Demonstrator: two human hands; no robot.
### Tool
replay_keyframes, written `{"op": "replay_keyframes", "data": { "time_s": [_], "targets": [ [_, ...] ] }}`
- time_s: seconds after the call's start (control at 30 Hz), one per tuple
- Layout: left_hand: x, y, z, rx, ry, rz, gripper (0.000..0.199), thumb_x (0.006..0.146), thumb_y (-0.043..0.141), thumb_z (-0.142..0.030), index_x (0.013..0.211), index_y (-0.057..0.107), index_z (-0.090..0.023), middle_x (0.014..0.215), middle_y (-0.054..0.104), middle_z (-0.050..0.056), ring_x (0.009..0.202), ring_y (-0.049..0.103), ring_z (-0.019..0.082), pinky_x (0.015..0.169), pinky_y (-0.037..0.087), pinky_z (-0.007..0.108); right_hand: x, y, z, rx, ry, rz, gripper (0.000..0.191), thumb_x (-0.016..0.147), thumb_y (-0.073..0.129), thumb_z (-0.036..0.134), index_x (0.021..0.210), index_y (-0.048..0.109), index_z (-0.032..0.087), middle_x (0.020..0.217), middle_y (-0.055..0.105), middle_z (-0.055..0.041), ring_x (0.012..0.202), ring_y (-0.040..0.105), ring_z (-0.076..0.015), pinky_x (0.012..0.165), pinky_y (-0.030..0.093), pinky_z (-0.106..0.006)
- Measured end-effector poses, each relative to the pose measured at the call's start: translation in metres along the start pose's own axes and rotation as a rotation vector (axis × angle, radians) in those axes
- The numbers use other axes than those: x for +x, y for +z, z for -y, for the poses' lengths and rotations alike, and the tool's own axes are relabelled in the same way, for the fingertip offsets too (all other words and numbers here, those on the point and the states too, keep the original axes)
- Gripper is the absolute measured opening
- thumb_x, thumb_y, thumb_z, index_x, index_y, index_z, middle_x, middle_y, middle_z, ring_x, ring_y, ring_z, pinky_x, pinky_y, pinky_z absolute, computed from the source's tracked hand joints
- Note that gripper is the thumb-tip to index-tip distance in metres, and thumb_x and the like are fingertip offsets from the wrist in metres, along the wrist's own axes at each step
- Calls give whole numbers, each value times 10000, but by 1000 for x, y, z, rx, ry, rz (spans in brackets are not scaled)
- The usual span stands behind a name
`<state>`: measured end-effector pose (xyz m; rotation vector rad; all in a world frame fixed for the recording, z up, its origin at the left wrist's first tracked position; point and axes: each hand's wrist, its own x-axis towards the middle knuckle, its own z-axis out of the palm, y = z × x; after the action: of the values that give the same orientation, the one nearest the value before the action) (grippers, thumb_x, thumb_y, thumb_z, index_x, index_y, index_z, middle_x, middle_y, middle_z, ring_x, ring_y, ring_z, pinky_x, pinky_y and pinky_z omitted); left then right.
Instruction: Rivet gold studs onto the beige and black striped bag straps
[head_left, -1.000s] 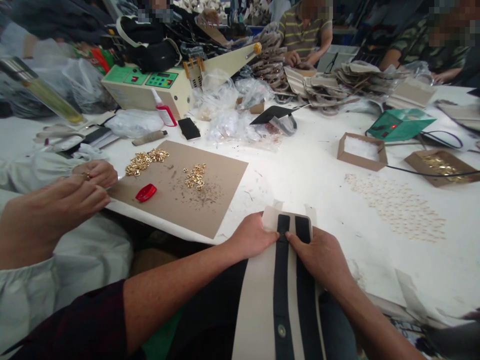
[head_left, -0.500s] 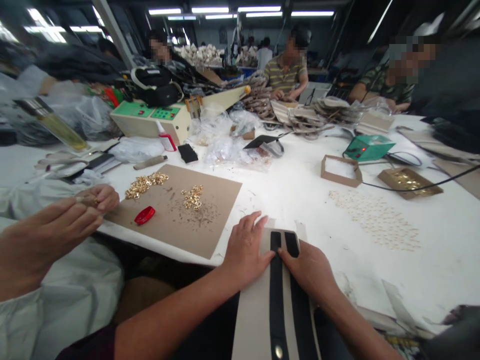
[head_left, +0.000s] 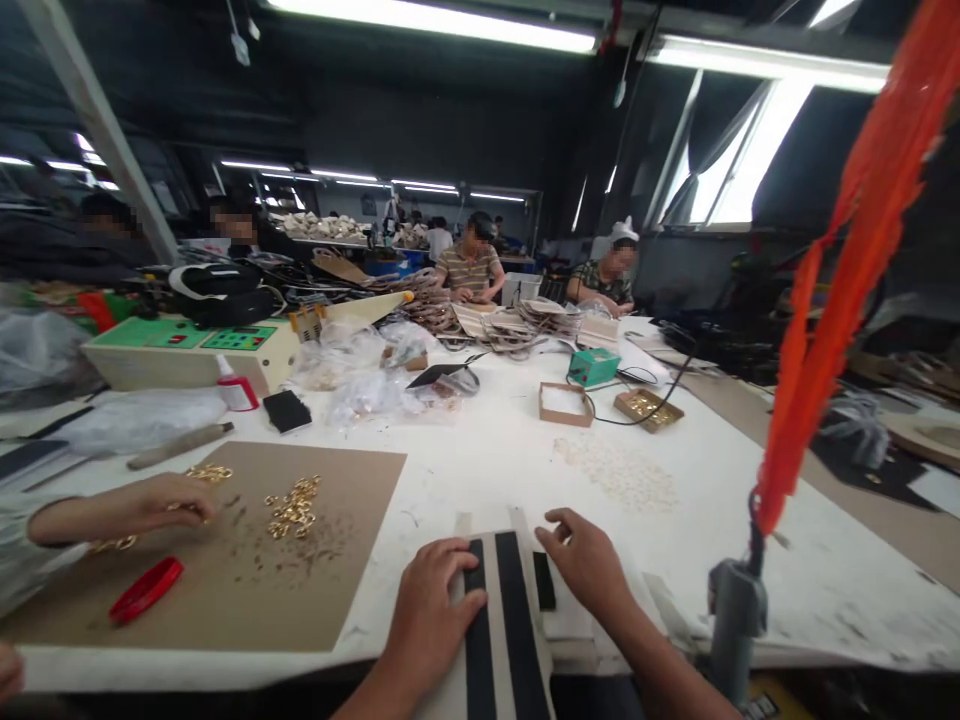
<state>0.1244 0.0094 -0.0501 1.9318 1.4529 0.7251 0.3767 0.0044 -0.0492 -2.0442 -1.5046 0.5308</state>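
White table (head_left: pixel 525 450), matte: a flat brown cardboard sheet (head_left: pixel 315 590) with loose brass rings (head_left: pixel 292 508) lies toward its near-left corner. At the near edge, a stiff cream panel (head_left: pixel 517 640) with two black lengthwise stripes hangs over the edge, long axis running from the person toward the far side. Left hand (head_left: pixel 431 610) lies on it, fingers spread flat across the left stripe; right hand (head_left: pixel 585 565) beside its right edge, fingers loosely curled, gripping nothing.
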Motion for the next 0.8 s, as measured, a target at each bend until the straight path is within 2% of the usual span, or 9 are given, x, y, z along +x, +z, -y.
{"op": "replay_keyframes", "data": {
  "time_s": [0.13,0.27,0.47,0.6,0.7,0.8],
  "targets": [
    [3,3,9,-8,5,-10,261,752,727,-283,1012,733,-265,1343,668,8,1328,562,235,1234,406,491,20,-38,-71,-69,167,-192,410,953,509,428,1257,651,192,908,726,-37,848,679,-194,793,459,-295],
    [4,6,14,-8,5,-11,256,760,721,-305,1015,730,-278,1346,667,-4,1332,560,237,1233,403,504,35,-51,-113,-124,280,-213,452,948,486,394,1312,621,162,819,710,-28,722,657,-179,678,442,-285],
    [0,6,7,-34,-7,-17,258,746,733,-259,1004,724,-263,1334,671,4,1328,560,236,1229,396,508,45,-50,-126,-204,285,-142,436,913,519,409,1257,692,205,936,754,-59,861,695,-212,773,462,-302],
    [-7,4,3,-62,-9,-31,281,726,746,-211,1004,721,-248,1317,677,21,1322,558,236,1223,394,498,52,-54,-129,-226,278,-90,443,889,509,447,1198,722,211,938,764,-76,853,703,-236,788,475,-333],
    [-10,6,3,-83,-8,-45,307,711,756,-184,1012,719,-238,1304,682,28,1314,561,234,1219,390,488,60,-61,-131,-235,295,-45,427,867,516,463,1109,739,192,859,761,-86,805,705,-256,787,484,-361],
    [-12,9,5,-105,5,-51,316,702,778,-183,1007,718,-239,1300,683,18,1305,564,224,1205,395,473,65,-68,-132,-232,320,19,418,852,536,499,1032,748,188,670,710,-70,683,687,-261,747,489,-379]
  ]
}}
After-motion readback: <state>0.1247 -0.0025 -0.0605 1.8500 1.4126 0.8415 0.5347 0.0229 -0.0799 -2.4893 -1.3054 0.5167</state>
